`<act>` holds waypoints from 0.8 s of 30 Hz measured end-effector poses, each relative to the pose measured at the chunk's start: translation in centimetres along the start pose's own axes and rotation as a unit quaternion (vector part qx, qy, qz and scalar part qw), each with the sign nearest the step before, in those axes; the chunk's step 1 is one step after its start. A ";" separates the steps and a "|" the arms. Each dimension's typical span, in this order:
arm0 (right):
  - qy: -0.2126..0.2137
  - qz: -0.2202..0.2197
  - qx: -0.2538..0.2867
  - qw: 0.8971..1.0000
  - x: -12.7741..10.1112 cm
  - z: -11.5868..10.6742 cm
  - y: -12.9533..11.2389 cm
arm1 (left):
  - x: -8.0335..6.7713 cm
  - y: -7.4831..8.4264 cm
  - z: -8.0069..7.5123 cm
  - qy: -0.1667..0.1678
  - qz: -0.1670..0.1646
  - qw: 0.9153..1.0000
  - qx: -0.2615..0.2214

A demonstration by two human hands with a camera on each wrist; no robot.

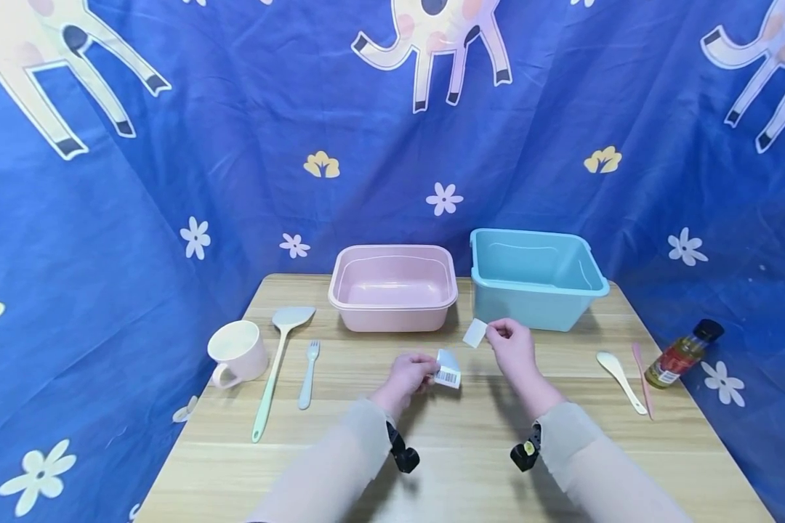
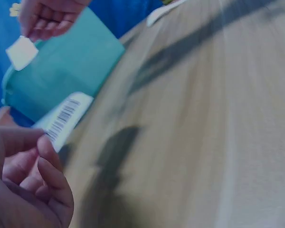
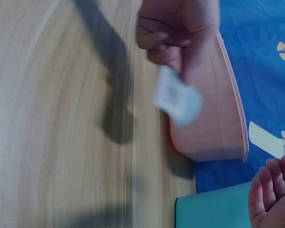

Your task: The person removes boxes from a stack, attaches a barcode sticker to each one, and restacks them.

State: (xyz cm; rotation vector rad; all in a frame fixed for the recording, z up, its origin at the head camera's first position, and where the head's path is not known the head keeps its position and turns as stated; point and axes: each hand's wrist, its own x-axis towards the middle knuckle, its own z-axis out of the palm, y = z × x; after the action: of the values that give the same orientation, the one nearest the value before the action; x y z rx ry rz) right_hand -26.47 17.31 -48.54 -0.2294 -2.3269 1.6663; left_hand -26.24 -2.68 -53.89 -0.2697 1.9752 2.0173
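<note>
Barcode card is pinched by left hand, over table | white slip is pinched by right hand, in front of blue bin | edges are best held lightly, both pieces kept apart so neither is creased

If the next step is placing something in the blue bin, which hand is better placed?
Right, most likely. The right hand is just in front of the blue bin, pinching a small white piece; the left hand is farther from that bin, holding a barcoded piece.
</note>
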 end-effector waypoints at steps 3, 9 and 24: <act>-0.006 0.003 0.005 1.000 0.0 0.0 0.0 | -0.1 -0.9 0.1 0.006 -0.013 1.000 0.012; -0.018 0.004 0.016 1.000 -0.2 0.1 0.1 | -0.2 -1.7 0.0 0.044 -0.008 0.997 0.063; -0.033 0.008 0.024 0.999 -0.4 0.6 0.2 | 0.6 -1.7 -2.0 0.059 0.004 0.971 0.230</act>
State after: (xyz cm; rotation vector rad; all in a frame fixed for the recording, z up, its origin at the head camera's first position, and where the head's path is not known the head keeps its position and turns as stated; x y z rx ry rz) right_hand -26.28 16.67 -48.96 -0.1862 -2.3335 1.7606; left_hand -26.36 -4.63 -55.80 -0.2755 2.4456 1.5135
